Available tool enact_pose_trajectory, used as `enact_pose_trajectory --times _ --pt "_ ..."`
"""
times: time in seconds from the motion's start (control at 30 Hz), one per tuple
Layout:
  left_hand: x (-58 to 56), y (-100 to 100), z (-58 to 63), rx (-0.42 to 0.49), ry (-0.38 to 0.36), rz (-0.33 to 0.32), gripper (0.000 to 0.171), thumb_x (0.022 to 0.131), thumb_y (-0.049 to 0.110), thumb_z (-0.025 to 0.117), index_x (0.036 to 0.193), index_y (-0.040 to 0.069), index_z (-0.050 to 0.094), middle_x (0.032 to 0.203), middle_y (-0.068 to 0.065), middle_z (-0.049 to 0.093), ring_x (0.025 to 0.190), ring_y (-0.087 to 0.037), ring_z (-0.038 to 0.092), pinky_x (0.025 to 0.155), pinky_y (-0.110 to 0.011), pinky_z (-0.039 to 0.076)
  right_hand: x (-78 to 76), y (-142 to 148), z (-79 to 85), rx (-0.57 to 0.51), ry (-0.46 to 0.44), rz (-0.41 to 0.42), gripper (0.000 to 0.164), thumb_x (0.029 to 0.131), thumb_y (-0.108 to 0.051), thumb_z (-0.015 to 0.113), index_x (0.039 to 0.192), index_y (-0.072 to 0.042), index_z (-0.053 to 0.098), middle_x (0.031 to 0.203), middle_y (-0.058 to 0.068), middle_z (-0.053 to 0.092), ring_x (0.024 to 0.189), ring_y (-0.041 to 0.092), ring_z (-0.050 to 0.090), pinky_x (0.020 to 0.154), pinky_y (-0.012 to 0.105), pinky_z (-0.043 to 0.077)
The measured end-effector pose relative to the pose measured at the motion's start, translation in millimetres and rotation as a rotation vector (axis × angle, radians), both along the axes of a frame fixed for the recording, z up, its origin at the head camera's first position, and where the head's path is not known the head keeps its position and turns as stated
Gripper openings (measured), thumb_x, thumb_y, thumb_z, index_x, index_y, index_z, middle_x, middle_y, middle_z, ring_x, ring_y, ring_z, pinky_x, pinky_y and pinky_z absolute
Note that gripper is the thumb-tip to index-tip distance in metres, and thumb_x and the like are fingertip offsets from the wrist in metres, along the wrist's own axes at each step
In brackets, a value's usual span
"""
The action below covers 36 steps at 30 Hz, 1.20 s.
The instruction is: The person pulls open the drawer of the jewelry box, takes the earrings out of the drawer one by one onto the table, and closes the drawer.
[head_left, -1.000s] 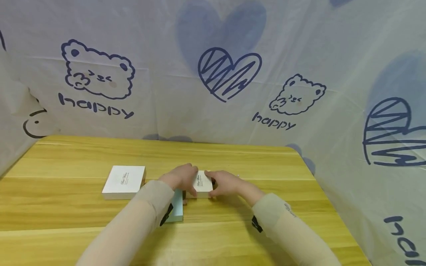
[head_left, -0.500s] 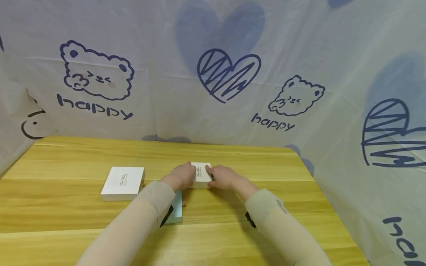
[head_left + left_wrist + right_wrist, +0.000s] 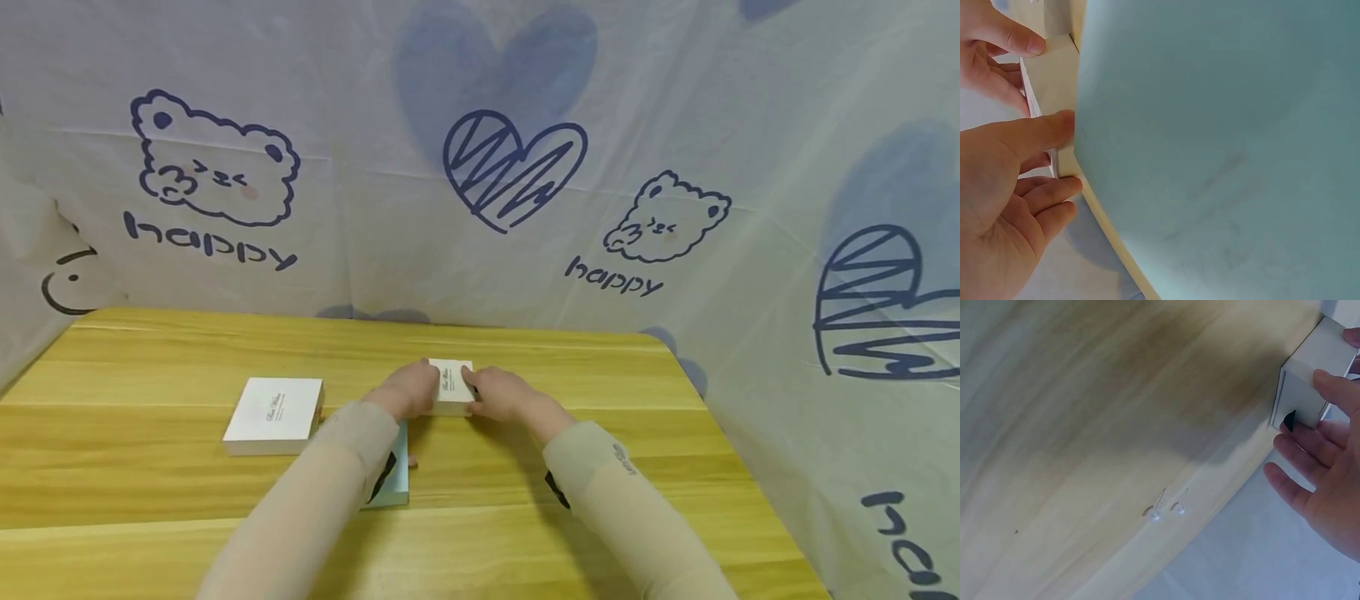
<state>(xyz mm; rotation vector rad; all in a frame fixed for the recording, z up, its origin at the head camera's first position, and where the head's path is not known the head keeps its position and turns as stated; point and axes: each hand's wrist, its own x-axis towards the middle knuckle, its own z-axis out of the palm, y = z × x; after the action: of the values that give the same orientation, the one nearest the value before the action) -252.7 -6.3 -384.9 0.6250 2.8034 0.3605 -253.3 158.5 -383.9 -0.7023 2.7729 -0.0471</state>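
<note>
Handling the small box (image 3: 452, 382): well under way, release not yet made; it sits near the worktop's (image 3: 480, 550) far edge, beyond the blue box (image 3: 399, 479), though resting or lifted I can't tell.
White box (image 3: 275, 408): down on the left, untouched; blue box likewise set down, so both look settled.
Earrings (image 3: 1155, 515): two, loose on the wood, so stowing them, if wanted, looks undone!
Left hand (image 3: 412, 389): clamped on the box's left side, thumb against fingers.
Right hand (image 3: 498, 393): pinching the opposite side, outer fingers spread.
Sleeves (image 3: 630, 517): stretched forward and converging, the left one partly covering the blue box.
</note>
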Motion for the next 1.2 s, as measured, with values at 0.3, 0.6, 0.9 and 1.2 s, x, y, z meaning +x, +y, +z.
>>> enact_pose_trajectory --times 0.3,0.6,0.9,1.2 --pt "3.9 -6 2.2 -0.017 -0.042 -0.003 0.039 0.086 0.015 0.066 0.117 -0.005 0.054 0.128 -0.026 0.051 0.098 -0.027 0.057 0.087 -0.038 0.047 0.3 -4 1.5 0.004 -0.017 -0.018 0.066 0.09 -0.028 0.062 0.146 -0.007 0.032 0.132 0.015 0.054 0.118 0.027 0.054 0.098 0.037 0.044" --pt "33.4 -32 27.4 -0.136 -0.213 -0.03 0.066 0.076 0.051 0.07 0.115 -0.001 0.058 0.119 -0.015 0.059 0.104 -0.028 0.058 0.088 -0.042 0.047 2.8 2 1.5 -0.091 -0.069 -0.077 0.076 0.089 -0.032 0.063 0.149 -0.009 0.023 0.142 0.017 0.044 0.129 0.031 0.043 0.107 0.043 0.035" --pt "61.4 -50 34.8 -0.276 -0.326 -0.037 0.104 0.059 0.044 0.086 0.138 -0.002 0.037 0.14 -0.019 0.043 0.129 -0.036 0.041 0.104 -0.047 0.037 1.8 9 7.1 -0.159 0.035 -0.055 0.057 0.09 -0.036 0.06 0.137 -0.007 0.046 0.137 0.015 0.049 0.127 0.031 0.045 0.107 0.043 0.035" --pt "67.5 -46 29.2 -0.215 -0.236 -0.08 0.087 0.059 0.04 0.084 0.126 -0.003 0.047 0.131 -0.023 0.045 0.117 -0.04 0.048 0.095 -0.051 0.044 12.4 8 17.7 -0.224 0.059 0.005 0.019 0.09 -0.026 0.062 0.098 -0.01 0.067 0.088 0.002 0.067 0.078 0.014 0.059 0.075 0.032 0.049"
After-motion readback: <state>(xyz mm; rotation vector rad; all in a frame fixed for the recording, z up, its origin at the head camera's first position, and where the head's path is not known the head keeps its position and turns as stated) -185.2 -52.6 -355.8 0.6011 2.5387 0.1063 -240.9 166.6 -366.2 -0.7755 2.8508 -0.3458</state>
